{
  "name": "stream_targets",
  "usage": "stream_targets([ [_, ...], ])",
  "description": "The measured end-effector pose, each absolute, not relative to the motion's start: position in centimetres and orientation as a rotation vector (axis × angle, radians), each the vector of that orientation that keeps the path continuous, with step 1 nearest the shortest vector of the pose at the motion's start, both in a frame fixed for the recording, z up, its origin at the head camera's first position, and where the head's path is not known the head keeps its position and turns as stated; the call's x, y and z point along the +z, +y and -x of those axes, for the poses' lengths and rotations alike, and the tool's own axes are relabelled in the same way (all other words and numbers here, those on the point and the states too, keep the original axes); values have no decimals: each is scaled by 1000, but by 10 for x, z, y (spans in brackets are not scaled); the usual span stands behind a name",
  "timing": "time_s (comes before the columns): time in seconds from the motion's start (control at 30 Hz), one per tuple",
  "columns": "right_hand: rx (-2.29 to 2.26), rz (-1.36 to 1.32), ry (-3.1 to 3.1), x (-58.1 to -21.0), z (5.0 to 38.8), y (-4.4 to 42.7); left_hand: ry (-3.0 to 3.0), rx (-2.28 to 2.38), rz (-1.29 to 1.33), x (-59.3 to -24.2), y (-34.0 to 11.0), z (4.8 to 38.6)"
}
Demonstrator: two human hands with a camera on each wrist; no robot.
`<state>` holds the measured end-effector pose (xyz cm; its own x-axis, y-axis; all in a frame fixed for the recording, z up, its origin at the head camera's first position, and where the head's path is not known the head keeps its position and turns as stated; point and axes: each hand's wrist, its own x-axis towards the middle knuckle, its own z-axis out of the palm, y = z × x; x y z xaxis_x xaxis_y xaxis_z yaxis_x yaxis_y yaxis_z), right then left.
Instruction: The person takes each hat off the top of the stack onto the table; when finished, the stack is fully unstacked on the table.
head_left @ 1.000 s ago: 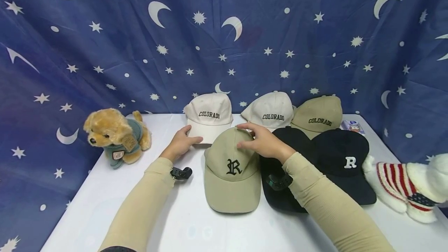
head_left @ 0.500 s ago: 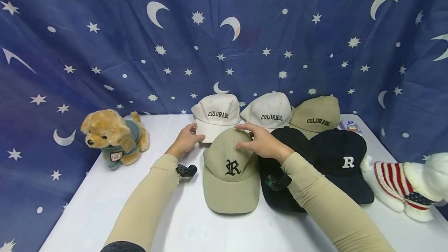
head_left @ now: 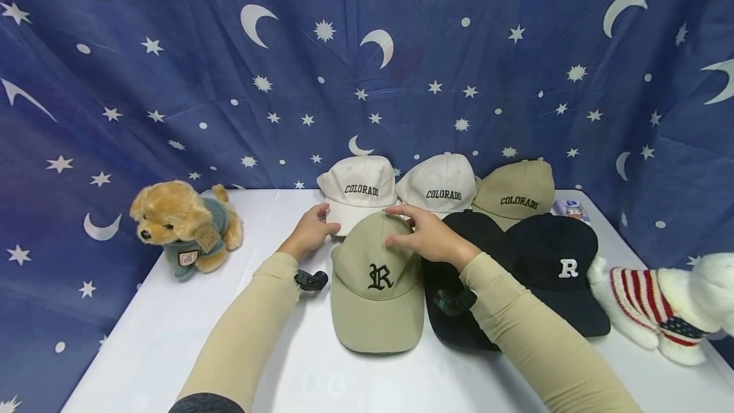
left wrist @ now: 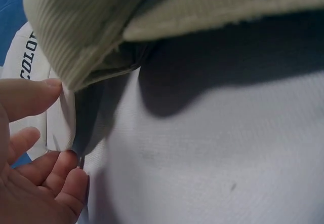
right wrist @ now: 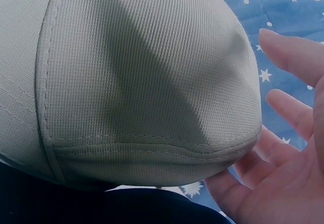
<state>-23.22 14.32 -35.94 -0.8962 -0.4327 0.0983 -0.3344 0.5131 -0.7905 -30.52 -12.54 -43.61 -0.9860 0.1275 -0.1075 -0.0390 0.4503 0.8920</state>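
The left hand (head_left: 311, 232) holds the brim edge of a white COLORADO baseball cap (head_left: 362, 174) at the back of the table. In the left wrist view the thumb lies over the white brim (left wrist: 62, 113), with fingertips at its edge. A khaki baseball cap (head_left: 375, 314) with a black R stands in front of it, brim toward me. Beside that crown is the right hand (head_left: 432, 234), fingers loosely extended. The right wrist view shows its lower fingers partly hidden behind the khaki cap (right wrist: 167, 77), while the thumb stays apart from the cloth.
Another white COLORADO cap (head_left: 441, 174) and a khaki COLORADO cap (head_left: 516, 187) line the back. Two black caps (head_left: 550, 253) sit at right, one under the right forearm. A plush dog (head_left: 186, 228) is left; a white plush toy (head_left: 659, 304) and small box (head_left: 570, 210) are right.
The left hand has shifted the white cap to the right, closer to the other white cap. The right hand and the front khaki cap have stayed almost in place.
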Motion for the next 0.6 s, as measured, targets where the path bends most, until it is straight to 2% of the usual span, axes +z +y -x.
stream_targets([
  [0.3,-1343,719,2614,-357,230,144,2575,1516,-80,-429,-134,300],
  [0.6,-1255,715,2714,-343,217,172,2728,1384,-182,-391,-140,286],
])
